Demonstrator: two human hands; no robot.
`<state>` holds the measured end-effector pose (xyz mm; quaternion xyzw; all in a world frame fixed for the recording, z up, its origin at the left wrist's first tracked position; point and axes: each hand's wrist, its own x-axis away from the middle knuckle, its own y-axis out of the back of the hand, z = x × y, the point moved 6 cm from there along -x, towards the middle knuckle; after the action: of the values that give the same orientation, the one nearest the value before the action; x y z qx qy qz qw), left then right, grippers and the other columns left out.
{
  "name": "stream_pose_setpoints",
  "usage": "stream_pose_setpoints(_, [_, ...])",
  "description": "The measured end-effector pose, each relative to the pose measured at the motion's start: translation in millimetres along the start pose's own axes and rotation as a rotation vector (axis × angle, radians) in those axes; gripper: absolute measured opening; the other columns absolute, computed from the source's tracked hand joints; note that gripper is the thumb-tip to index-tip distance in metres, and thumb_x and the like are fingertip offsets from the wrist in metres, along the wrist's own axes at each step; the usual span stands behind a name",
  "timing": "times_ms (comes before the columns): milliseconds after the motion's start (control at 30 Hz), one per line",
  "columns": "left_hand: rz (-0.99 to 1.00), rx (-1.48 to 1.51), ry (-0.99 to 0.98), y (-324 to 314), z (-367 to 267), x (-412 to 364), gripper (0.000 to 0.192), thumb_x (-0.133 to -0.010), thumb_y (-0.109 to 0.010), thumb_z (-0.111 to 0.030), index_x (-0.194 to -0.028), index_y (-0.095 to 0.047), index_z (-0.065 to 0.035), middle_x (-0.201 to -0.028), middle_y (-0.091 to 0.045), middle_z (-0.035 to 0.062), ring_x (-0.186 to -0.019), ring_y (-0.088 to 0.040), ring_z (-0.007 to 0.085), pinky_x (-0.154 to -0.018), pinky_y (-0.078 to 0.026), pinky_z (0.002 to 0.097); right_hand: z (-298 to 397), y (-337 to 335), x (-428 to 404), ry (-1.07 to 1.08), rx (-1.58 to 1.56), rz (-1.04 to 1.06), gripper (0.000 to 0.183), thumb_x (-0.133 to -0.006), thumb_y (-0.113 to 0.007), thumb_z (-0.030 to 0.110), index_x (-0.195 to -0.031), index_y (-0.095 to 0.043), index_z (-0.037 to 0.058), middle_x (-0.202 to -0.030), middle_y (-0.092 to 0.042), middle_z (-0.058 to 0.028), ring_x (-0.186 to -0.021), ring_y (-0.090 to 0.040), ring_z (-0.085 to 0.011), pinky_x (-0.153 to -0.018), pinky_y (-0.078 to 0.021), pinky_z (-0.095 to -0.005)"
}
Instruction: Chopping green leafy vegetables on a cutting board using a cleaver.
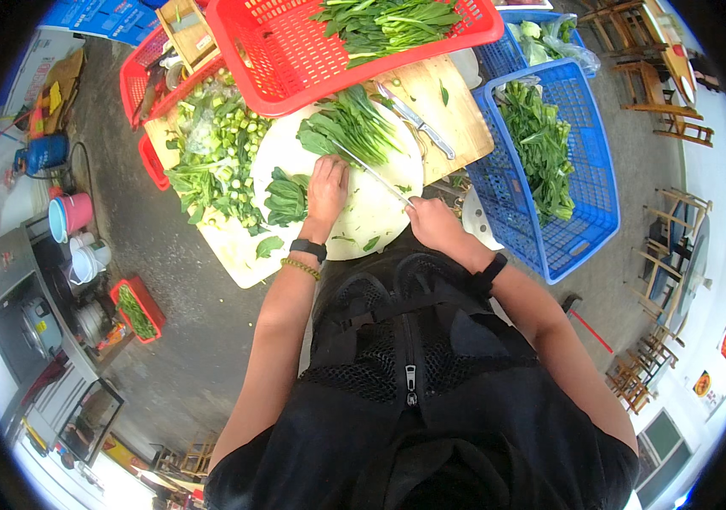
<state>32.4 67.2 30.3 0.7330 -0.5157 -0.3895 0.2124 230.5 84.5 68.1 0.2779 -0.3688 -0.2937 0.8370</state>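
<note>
On a round white cutting board (363,223) lies a bunch of leafy greens (363,124), stems towards the right. My right hand (434,222) grips the handle of a knife (372,171), whose blade slants up and left along the near side of the bunch. My left hand (329,191) is on the board just left of the blade, between the bunch and a smaller clump of leaves (287,197); its fingertips are near the blade's tip, and whether they press on anything is unclear. Left of the board, chopped stems and leaves (222,153) are heaped on the wooden tabletop (226,252).
A red plastic basket (273,70) with greens overhangs the board's far edge. A second knife (423,124) lies at the right. Beyond it stands a blue plastic crate (582,210) holding greens. Another red basket (130,76) sits far left. Pails (76,213) stand on the floor.
</note>
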Motion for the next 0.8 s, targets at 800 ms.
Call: stream_pose_setpoints(800, [-0.005,0.020,-0.006,-1,7,1,0.015,-0.073,-0.063,0.004,-0.088,-0.062,0.0022,-0.096,-0.060,0.0131,-0.096,-0.056,0.0310,-0.084,-0.047,0.0376,1,-3,-15,0.075,0.095,0.020,0.021,-0.090,-0.046,0.015,-0.083,-0.056,-0.0025,-0.068,-0.059,-0.0275,-0.068,-0.060,-0.0446,-0.065,-0.0488,-0.0527])
